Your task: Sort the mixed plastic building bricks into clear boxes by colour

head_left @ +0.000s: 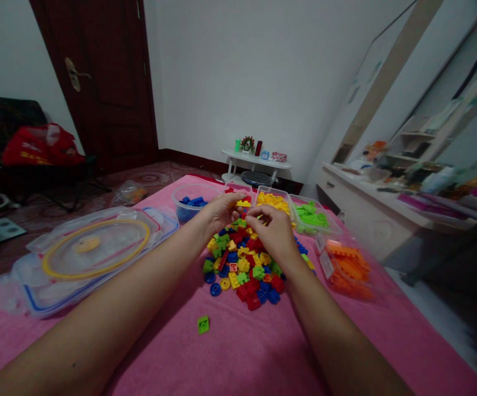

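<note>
A heap of mixed building bricks [244,264] in red, blue, yellow and green lies on the pink cloth in front of me. My left hand [222,213] is over the far side of the heap, its fingers closed on a small yellow brick [242,204]. Close beside it, my right hand [275,228] has its fingers bent together in a pinch; what they hold, if anything, is hidden. A single green brick [203,324] lies apart, nearer to me.
Behind the heap stand a round tub of blue bricks [176,202] and boxes of red, yellow [258,190] and green bricks [312,215]. A clear box of orange bricks [348,267] is at the right. Stacked plastic lids [94,250] lie on the pink cloth [164,357] at the left.
</note>
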`<state>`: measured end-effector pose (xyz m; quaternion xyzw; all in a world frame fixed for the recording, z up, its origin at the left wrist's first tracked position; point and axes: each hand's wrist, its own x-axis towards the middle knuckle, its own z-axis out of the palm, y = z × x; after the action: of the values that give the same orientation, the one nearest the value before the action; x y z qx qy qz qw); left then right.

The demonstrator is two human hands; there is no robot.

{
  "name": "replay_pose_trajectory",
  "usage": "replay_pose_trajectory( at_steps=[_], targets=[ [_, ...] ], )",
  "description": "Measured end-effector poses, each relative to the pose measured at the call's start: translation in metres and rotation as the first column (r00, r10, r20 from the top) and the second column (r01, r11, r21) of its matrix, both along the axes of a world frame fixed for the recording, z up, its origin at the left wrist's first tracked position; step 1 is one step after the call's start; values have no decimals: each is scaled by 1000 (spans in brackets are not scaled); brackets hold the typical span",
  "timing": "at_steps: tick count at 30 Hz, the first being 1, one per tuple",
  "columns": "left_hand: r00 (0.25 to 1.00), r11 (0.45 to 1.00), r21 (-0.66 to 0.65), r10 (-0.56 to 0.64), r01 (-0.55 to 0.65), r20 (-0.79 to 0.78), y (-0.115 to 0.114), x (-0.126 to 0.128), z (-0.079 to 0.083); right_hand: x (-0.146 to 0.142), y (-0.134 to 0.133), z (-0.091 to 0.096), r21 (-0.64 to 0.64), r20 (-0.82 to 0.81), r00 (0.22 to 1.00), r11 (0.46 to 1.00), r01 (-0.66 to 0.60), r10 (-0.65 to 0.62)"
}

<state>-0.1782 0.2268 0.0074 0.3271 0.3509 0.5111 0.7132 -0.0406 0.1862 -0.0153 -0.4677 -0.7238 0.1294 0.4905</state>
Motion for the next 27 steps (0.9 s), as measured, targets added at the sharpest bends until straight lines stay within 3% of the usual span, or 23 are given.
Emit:
replay_pose_trajectory(
  at_steps=[2, 4, 6, 8, 11, 16, 22, 27],
  targets=[
    [999, 998, 49, 46, -45, -23, 1, -4, 3, -4, -2, -9, -82, 256, 962, 994, -77, 95],
    [998, 996, 76, 58, -56, -30, 2, -7, 5, -9, -5, -16, -137, 470, 872, 987, -84, 139],
    [999, 997, 71, 44, -42, -31, 2, -7, 4, -11, -8, -20, -160, 575, 807, 986, -51, 136],
    [999, 998, 58, 17, -15, -32, 3, -7, 1, -9, -7, -17, -169, 587, 801, 985, -20, 117],
    [999, 998, 54, -16, 19, -51, 3, -4, -3, 2, -3, -3, -170, 484, 874, 985, 37, 51],
    [990, 996, 33, -81, 85, -116, 0, 6, -15, 19, 3, 17, -92, 128, 987, 990, 111, -99],
    [929, 930, -70, -353, 361, 109, -7, 16, -27, 20, 4, 20, -8, 13, 1000, 1000, 7, -7],
    [920, 901, -188, -391, 390, 36, -8, 23, -35, 48, -4, 48, 40, -262, 957, 989, 144, -128]
  ],
)
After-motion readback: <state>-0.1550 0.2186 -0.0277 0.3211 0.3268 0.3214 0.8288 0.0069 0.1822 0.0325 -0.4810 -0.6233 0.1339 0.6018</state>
